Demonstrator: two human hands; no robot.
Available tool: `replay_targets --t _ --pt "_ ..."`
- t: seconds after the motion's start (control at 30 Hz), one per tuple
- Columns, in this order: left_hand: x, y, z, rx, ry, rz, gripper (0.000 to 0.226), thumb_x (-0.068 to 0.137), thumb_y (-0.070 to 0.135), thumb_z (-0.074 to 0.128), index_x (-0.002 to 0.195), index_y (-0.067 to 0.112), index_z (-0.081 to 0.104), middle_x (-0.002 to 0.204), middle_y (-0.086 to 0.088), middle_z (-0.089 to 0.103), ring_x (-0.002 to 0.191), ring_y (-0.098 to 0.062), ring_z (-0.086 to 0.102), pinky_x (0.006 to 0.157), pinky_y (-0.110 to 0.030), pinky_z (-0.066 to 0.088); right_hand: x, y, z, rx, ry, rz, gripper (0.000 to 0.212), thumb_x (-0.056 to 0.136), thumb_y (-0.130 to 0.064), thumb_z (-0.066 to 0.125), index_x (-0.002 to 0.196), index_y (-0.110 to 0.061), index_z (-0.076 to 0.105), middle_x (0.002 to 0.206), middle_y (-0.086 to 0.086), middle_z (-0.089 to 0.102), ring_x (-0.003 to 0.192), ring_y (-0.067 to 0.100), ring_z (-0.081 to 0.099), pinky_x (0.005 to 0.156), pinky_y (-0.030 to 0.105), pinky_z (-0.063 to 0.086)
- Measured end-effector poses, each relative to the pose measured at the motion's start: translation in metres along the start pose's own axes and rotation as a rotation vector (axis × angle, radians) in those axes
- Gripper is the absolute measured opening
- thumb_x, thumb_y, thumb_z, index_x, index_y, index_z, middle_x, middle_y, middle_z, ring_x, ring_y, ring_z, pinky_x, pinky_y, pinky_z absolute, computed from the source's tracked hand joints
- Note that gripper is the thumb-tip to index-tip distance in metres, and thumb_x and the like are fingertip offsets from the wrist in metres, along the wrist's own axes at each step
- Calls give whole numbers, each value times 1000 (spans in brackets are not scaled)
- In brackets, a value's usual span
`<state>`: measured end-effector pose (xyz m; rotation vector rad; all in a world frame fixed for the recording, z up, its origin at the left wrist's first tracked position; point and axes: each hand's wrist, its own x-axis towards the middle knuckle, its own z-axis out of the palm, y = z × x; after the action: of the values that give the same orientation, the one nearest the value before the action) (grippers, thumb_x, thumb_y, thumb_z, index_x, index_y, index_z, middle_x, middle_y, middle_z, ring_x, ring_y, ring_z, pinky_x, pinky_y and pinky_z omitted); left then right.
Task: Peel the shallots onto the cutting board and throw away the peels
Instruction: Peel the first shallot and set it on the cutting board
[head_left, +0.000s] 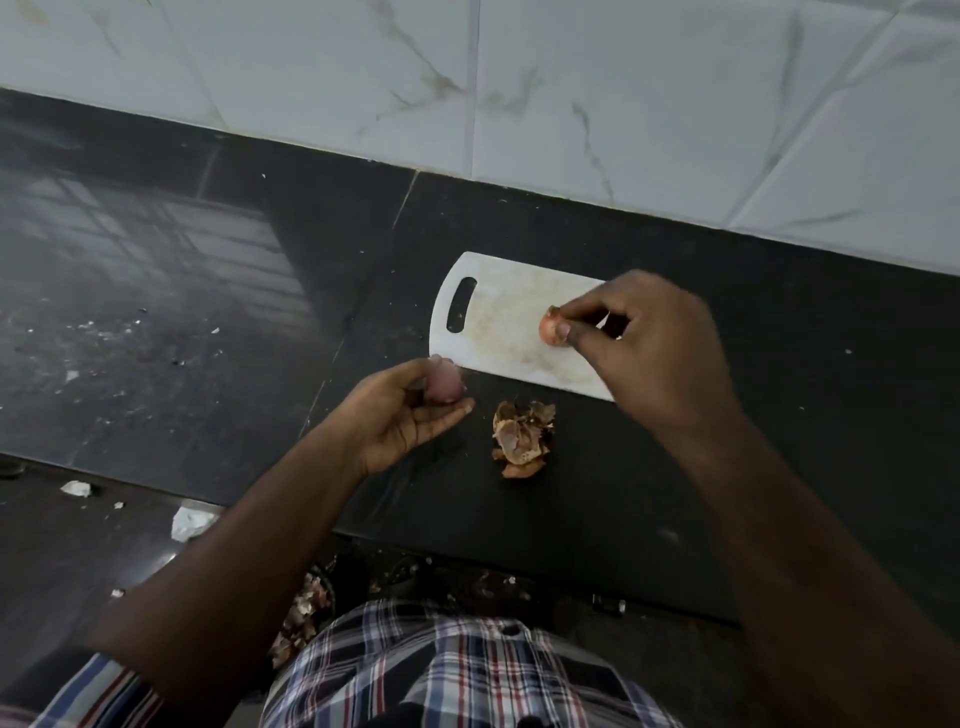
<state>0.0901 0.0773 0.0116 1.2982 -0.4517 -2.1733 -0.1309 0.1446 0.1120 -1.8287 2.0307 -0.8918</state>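
On the left, the left hand (410, 415) hovered just off the board's (498, 322) near-left corner, fingers curled round a pale, peeled-looking shallot (448, 383) held above the dark worktop (727, 467). The board lay right and slightly beyond it, its long axis running left to right, slot handle at the left end. So that shallot looked a short reach from the board, and the left hand was the nearer one to that corner. A heap of peels (523, 436) sat on the worktop just this side of the board, between the two hands. Over the board's right half, the right hand (644, 353) pinched a small orange-brown bit (551, 328), peel or shallot I couldn't tell. No writing or labels could be read anywhere.
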Motion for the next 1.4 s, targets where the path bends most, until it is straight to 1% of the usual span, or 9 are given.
replay_targets --t 0.13,0.23,0.33,0.67,0.93,1.07,1.17,1.27,1.4 --pt "2 -2 2 37 -12 -34 40 96 23 63 128 -1 56 118 -26 65 95 -35 74 73 -38 63 -30 30 53 -181 -495 192 59 86 -4 69 139 -26 58 152 -6 48 136 19 47 111 38 43" --pt "6 -3 0 60 -11 -53 39 95 25 65 124 -1 57 113 -26 68 95 -34 74 73 -38 63 -42 49 59 -219 -470 338 32 82 -44 75 108 -26 72 108 -3 73 99 18 67 85 37 56" --pt "9 -5 2 74 -6 -67 38 95 25 65 123 0 59 109 -25 69 93 -33 74 73 -38 64 -56 50 73 -280 -660 503 56 70 -75 69 75 -20 66 71 -4 67 66 15 64 58 33 50" --pt "20 1 4 116 -31 -89 46 93 28 68 127 0 57 109 -24 71 97 -33 74 71 -37 62 -45 38 57 58 -384 491 13 79 -26 79 77 -21 67 69 -2 71 61 13 69 62 41 60" --pt "20 1 9 129 -59 -86 46 93 27 68 129 1 57 112 -24 70 99 -33 73 73 -38 62 -31 44 38 326 -128 481 7 86 -20 78 81 -19 73 81 2 75 70 18 75 69 48 63" --pt "16 0 17 144 -131 -64 43 93 27 67 125 -1 61 110 -24 70 100 -34 73 76 -37 62 -20 28 38 201 23 270 6 88 -20 74 93 -18 77 91 -4 75 79 11 72 75 30 59" --pt "13 -2 30 149 -173 -36 31 96 30 63 111 2 67 97 -17 74 91 -27 74 81 -37 63 -16 4 55 34 -47 31 20 91 -19 70 110 -15 76 107 3 72 98 15 63 85 22 49" --pt "11 1 34 103 -168 -27 30 104 28 51 109 3 67 87 -12 73 77 -20 73 76 -35 63 -25 -3 68 57 -168 -3 35 97 -23 64 130 -15 66 132 4 63 123 15 56 102 19 40" --pt "8 3 32 85 -194 -25 26 104 17 48 111 -1 65 92 -19 75 81 -25 76 77 -36 64 -22 5 64 88 -77 -22 34 93 -3 62 125 -12 70 126 3 68 117 12 60 99 5 37"
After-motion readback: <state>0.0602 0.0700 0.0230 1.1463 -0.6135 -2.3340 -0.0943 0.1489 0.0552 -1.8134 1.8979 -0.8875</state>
